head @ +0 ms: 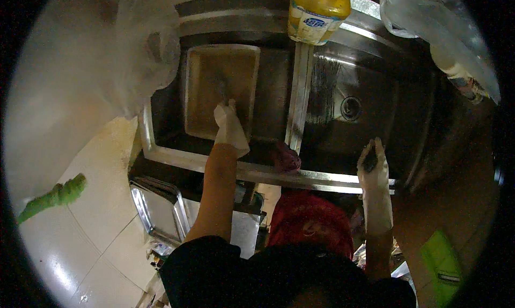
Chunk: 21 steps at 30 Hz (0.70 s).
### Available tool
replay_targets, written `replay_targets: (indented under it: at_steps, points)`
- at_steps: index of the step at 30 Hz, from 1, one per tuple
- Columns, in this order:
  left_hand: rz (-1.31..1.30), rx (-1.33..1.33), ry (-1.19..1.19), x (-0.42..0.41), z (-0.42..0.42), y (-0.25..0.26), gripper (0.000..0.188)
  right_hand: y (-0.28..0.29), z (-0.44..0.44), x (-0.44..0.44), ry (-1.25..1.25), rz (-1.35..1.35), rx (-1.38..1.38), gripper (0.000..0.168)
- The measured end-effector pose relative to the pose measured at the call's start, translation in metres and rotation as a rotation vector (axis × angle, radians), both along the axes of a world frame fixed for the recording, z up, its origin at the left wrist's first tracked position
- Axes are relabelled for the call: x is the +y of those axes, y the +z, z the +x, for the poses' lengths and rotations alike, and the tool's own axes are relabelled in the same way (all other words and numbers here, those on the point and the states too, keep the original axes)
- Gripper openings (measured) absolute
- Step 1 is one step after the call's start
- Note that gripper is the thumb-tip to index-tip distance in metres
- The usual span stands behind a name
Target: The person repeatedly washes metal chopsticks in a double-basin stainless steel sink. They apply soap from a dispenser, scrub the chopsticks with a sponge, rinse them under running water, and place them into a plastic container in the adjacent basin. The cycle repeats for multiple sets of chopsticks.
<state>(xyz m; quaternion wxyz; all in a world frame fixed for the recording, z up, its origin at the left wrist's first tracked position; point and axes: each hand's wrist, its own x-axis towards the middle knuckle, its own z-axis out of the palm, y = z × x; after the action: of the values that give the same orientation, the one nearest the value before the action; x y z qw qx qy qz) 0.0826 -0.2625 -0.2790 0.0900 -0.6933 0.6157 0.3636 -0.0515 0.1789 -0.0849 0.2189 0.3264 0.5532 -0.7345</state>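
My left hand (230, 125), in a pale glove, reaches over a rectangular tray (256, 87) in the left basin. Its fingertips are at the brownish inside of the tray, and a blurred dark patch lies just beyond them. Whether the fingers hold anything cannot be seen. My right hand (373, 163), gloved in the same way, hangs over the front rim of the right basin (362, 139). A dark spot shows between its thumb and fingers; it may be a gap or a dark object. Ahead of it is the round drain (351, 108).
A yellow detergent bottle (318, 20) stands at the back of the metal divider (299, 95). A dark reddish cloth (287, 158) lies at the divider's front end. Translucent plastic (92, 58) hangs at left. Metal trays (159, 207) and a red object (310, 219) sit below the front rim.
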Motion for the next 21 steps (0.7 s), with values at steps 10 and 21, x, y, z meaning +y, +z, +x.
replay_targets:
  at_steps: [10,21]
  points:
    - [-0.064,-0.085,-0.034,-0.003,0.007,0.056,0.037,0.015,-0.007,-0.024,-0.021,-0.143,-0.092,0.036]
    - [0.072,0.031,-0.129,-0.035,0.054,0.143,0.034,0.021,0.008,-0.021,0.685,0.781,0.710,0.051]
